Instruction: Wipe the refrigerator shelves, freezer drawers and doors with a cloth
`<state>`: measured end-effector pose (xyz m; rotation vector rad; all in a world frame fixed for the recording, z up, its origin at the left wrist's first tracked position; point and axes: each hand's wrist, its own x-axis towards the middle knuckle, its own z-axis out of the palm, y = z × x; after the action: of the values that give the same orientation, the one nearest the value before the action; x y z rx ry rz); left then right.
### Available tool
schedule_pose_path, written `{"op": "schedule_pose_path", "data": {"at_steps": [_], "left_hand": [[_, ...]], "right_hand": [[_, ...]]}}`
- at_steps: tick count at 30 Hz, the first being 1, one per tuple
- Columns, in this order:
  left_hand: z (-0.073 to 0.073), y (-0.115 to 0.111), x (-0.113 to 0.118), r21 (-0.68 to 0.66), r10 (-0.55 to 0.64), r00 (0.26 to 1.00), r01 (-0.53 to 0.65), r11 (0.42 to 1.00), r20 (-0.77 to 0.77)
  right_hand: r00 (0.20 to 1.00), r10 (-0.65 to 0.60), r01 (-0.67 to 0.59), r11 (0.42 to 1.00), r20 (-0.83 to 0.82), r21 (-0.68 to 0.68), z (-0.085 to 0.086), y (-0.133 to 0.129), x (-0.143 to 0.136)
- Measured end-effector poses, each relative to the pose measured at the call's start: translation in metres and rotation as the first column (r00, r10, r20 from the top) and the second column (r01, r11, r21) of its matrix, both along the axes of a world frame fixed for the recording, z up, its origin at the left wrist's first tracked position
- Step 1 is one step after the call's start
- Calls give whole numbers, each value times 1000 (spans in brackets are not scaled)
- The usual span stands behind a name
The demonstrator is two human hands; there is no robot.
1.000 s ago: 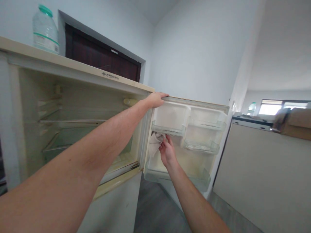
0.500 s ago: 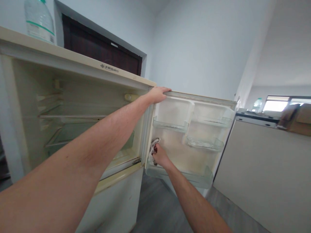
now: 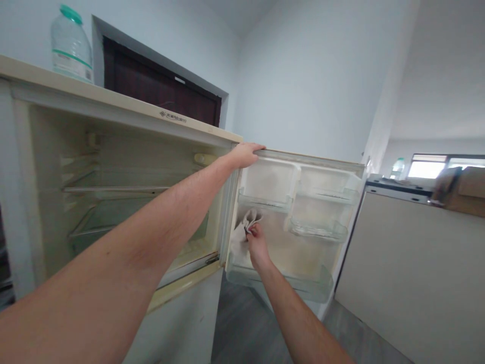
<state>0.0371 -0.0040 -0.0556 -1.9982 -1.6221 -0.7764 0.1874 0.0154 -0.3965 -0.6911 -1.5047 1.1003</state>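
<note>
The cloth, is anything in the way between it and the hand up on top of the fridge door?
Yes, a little clear shelf on the fridge door sits between the left hand and the cloth below. Nothing visible separates the right hand from the cloth.

Open refrigerator compartment [image 3: 125, 151]: passage inward through the front, to the left of the left forearm [image 3: 162, 227], which slants across the opening. Upper shelf [image 3: 109, 189] and lower shelf [image 3: 89, 231]: crosswise obstacles, a gap between them.

Inner door panel [image 3: 291, 247]: open stretch right of the right hand [image 3: 258, 247] and cloth [image 3: 240, 232], bounded above by the upper-left rack [image 3: 265, 203] and right-hand middle rack [image 3: 322, 231], below by the bottom rack [image 3: 306, 285].

Hinge side: approach blocked by cloth. Door's top edge [image 3: 314, 157]: left hand [image 3: 246, 154] occupies the hinge end; remainder reachable from above.
</note>
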Motion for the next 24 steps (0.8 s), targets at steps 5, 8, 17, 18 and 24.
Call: {"op": "schedule_pose_path", "data": {"at_steps": [5, 8, 17, 18, 24], "left_hand": [[0, -2, 1, 6, -6, 1000, 6, 1000, -8], [1, -2, 1, 4, -12, 1000, 12, 1000, -10], [-2, 2, -1, 38, -15, 1000, 14, 999, 7], [-2, 2, -1, 34, -16, 1000, 16, 999, 4], [-1, 2, -1, 20, -29, 1000, 29, 999, 11]], "right_hand": [[983, -9, 37, 988, -184, 153, 46, 2, 6], [981, -188, 162, 929, 48, 334, 55, 9, 22], [293, -433, -3, 891, 852, 453, 1, -4, 45], [242, -419, -25, 899, 875, 437, -3, -3, 45], [211, -219, 50, 976, 953, 214, -11, 21, 59]]}}
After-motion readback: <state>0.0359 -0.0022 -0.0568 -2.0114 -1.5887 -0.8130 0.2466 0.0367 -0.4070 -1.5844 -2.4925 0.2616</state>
